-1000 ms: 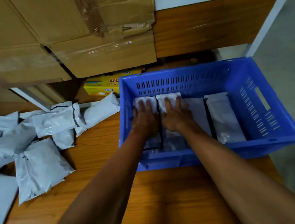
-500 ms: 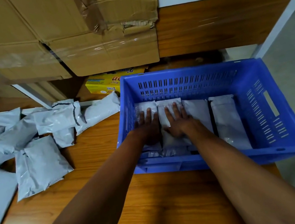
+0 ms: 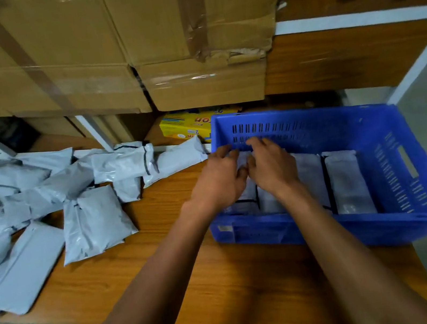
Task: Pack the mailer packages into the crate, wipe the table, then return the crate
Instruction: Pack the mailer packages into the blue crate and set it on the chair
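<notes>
A blue plastic crate [image 3: 387, 229] stands on the right half of the wooden table [image 3: 227, 286]. Several grey mailer packages [image 3: 348, 181] stand side by side inside it. At the crate's left end, my left hand [image 3: 218, 180] and my right hand [image 3: 272, 166] are close together, fingers curled over the top edge of a mailer [image 3: 243, 159] that shows between them. Most of that mailer is hidden by my hands. A loose pile of grey mailers [image 3: 95, 221] lies on the table's left half.
Large taped cardboard boxes [image 3: 103, 53] sit on a shelf above and behind the table. A yellow box [image 3: 187, 129] lies behind the crate's far left corner. A white shelf post [image 3: 414, 51] slants down at the right. Grey floor borders the table's front and right.
My hands were pressed flat on the mailers at the crate's left end; now they have risen and moved toward the far wall, fingers curled on a mailer's top. The view has tilted up.
</notes>
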Available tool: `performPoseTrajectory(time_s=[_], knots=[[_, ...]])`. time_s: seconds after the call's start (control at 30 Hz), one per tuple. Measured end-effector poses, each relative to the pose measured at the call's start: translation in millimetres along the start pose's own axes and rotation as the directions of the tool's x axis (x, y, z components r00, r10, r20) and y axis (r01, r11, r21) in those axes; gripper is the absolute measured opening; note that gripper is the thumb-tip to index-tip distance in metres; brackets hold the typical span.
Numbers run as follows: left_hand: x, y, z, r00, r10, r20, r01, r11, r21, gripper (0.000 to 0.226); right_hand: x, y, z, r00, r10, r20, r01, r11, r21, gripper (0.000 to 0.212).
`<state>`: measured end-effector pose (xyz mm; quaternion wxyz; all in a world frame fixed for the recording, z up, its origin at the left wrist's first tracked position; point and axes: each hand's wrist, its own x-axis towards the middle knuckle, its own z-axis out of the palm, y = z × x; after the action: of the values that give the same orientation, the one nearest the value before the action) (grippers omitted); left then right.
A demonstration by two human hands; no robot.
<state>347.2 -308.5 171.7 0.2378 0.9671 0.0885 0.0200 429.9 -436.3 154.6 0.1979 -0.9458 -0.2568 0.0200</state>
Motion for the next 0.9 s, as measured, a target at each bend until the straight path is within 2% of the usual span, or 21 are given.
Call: performPoseTrajectory(time_s=[0.1, 0.17, 0.27, 0.4, 0.6, 0.73, 0.83, 0.9], knots=[[-36, -34, -33, 0.992, 0.008, -0.127, -0.011, 1.0, -0.018, 0.047, -7, -54, 1, 0.994, -0.069, -0.088, 0.075, 0.995, 0.071, 0.03], [-54, -69, -47, 0.987, -0.037, -0.154, 0.035, 0.999, -0.02, 0.048, -11, -90, 11, 0.982, -0.126, -0.143, 0.14, 0.986, 0.086, 0.028], [-83, -126, -60, 0.976, -0.133, -0.17, 0.131, 0.991, -0.021, 0.048, -15, -142, 37, 0.973, -0.183, -0.143, 0.202, 0.971, 0.131, 0.029], [-123, -217, -61, 0.942, -0.306, -0.135, 0.312, 0.95, 0.022, 0.046, -19, -206, 97, 0.971, -0.236, 0.026, 0.233, 0.969, 0.081, 0.028], [-164, -335, -42, 0.853, -0.511, -0.11, 0.522, 0.829, 0.202, 0.064, -16, -273, 199, 0.921, -0.271, 0.279, 0.266, 0.962, 0.058, 0.048], [-177, -387, -25, 0.835, -0.541, -0.098, 0.549, 0.818, 0.171, 0.074, -13, -309, 263, 0.874, -0.305, 0.379, 0.299, 0.951, 0.075, 0.064], [-183, -402, -9, 0.854, -0.518, -0.037, 0.516, 0.837, 0.183, 0.069, -16, -324, 290, 0.838, -0.281, 0.469, 0.272, 0.958, 0.088, 0.069], [-188, -403, -3, 0.861, -0.506, -0.056, 0.507, 0.841, 0.19, 0.067, -22, -326, 294, 0.841, -0.238, 0.487, 0.236, 0.97, 0.065, 0.069]])
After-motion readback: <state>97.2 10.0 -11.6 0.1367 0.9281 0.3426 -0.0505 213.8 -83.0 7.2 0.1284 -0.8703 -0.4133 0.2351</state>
